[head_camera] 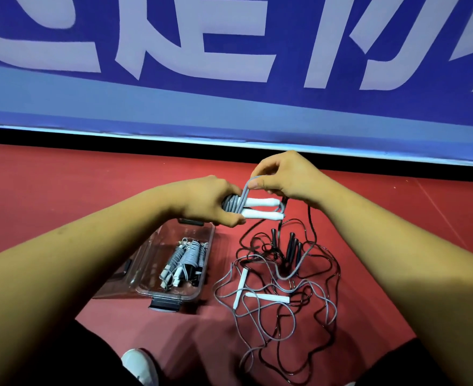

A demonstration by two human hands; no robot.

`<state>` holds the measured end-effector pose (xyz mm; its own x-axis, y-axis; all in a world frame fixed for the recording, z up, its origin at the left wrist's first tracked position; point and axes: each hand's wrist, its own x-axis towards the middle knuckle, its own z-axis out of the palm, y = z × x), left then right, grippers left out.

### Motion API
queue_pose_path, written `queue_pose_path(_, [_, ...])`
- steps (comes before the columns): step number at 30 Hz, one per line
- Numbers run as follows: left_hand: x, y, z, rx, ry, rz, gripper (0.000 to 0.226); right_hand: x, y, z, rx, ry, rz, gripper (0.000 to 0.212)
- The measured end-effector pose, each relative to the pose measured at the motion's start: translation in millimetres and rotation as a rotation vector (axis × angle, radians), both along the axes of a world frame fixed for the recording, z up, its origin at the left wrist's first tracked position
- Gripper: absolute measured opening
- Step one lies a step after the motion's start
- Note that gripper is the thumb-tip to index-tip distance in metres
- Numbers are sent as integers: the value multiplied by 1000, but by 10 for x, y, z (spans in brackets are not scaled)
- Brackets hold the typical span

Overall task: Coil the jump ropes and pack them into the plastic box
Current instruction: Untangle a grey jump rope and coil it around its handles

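Grey-corded jump rope (pixel 260 203), white handles, one item: held in the air above the red floor (pixel 62 190), just past the far end of the box. The cord is wound in tight turns round one end of the two handles, which lie side by side and point right.

Left hand (pixel 210 201): fingers and thumb curled round the wound end of the bundle.

Right hand (pixel 288 176): thumb and forefinger pinch a short cord loop (pixel 247 188) just above the handles.

Clear plastic box (pixel 171 295), one item: on the floor under the left forearm, with a black latch (pixel 164 304) at its near end. It contains coiled ropes (pixel 179 260) of grey cord with white handles (perhaps three; they overlap too much to count).

Loose grey rope (pixel 240 288), one item: uncoiled on the floor just right of the box, its two white handles lying near each other.

Black ropes (pixel 292 243): tangled through the grey one, with black handles bunched at the far side of the heap (the number of ropes is not clear).

Blue banner (pixel 229 107), white characters: along the far edge of the floor.

White shoe (pixel 140 364): at the bottom edge of the view.
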<state>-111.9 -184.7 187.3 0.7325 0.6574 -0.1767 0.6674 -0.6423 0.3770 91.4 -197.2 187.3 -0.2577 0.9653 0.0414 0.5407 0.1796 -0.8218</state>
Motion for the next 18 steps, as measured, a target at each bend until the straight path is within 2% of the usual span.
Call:
queue_pose_path(4, [-49, -20, 19, -345, -236, 70, 11, 77, 26, -154, -106, 66, 34, 6])
queue_pose_path(6, [-89, -1, 8, -461, -382, 119, 11, 53, 9, -215, -88, 94, 44, 24])
queue_pose_path(11, [-166, 75, 18, -517, -678, 208, 48, -159, -4, -328, -240, 320, 11, 26])
queue_pose_path(14, [-170, 121, 12, -466, -727, 273, 36, -224, 12, -411, -346, 353, 90, 21])
queue_pose_path(18, [-189, 193, -62, -413, -740, 421, 19, -247, 21, -439, -441, 307, 75, 18])
